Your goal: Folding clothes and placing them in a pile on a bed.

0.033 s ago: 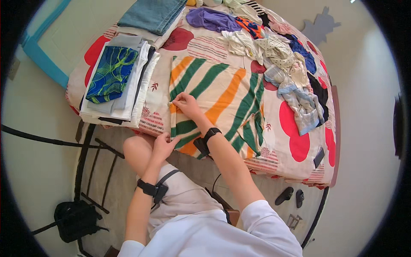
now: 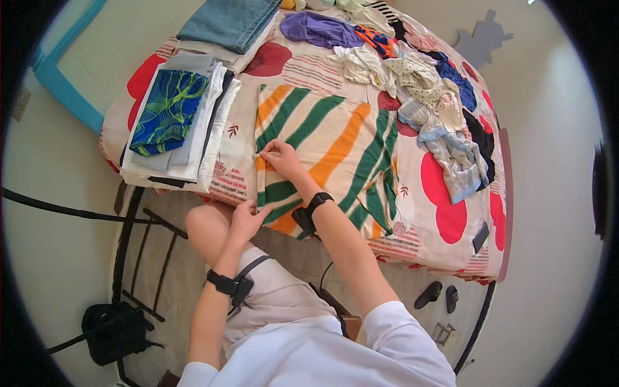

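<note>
A cream garment with green and orange stripes (image 2: pixel 342 145) is laid out in a roughly square shape at the bed's near edge. Its right side is bunched and folded over on itself. My right hand (image 2: pixel 284 161) reaches across it and pinches the middle of its left edge. Closer to me, my left hand (image 2: pixel 246 222) has thumb and fingers closed on the near left corner. Both forearms come up from below, each with a black band at the wrist.
Folded clothes (image 2: pixel 216 122), topped by a blue-green patterned piece (image 2: pixel 169 113), are stacked at left. Folded jeans (image 2: pixel 225 24) lie behind. Loose clothes (image 2: pixel 445 116) cover the far right of the patterned bedspread (image 2: pixel 412 251). A phone (image 2: pixel 480 237) rests near the right edge.
</note>
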Available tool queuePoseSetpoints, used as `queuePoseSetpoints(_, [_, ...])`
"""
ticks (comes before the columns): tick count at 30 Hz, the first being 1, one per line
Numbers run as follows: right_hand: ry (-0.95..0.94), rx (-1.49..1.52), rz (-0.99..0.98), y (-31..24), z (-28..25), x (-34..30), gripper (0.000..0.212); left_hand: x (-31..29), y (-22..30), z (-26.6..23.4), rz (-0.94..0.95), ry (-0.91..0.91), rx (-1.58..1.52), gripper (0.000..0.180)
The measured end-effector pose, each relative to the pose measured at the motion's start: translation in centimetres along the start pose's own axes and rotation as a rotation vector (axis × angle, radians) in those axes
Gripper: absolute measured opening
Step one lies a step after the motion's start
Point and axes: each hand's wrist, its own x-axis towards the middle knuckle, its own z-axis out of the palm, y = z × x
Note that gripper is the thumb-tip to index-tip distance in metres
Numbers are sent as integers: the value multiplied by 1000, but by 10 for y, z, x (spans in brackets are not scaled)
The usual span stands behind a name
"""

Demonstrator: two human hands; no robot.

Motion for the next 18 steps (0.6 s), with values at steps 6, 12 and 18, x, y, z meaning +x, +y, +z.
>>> queuePoseSetpoints(6, [41, -12, 111, -36, 11, -12, 17, 0, -8, -2, 18, 51, -87, 44])
queuePoseSetpoints(12, [342, -458, -444, -15, 22, -14, 15, -7, 14, -3, 21, 69, 45, 51])
queuePoseSetpoints(18, [461, -10, -226, -7, -13, -13, 10, -10, 29, 4, -90, -31, 49, 48])
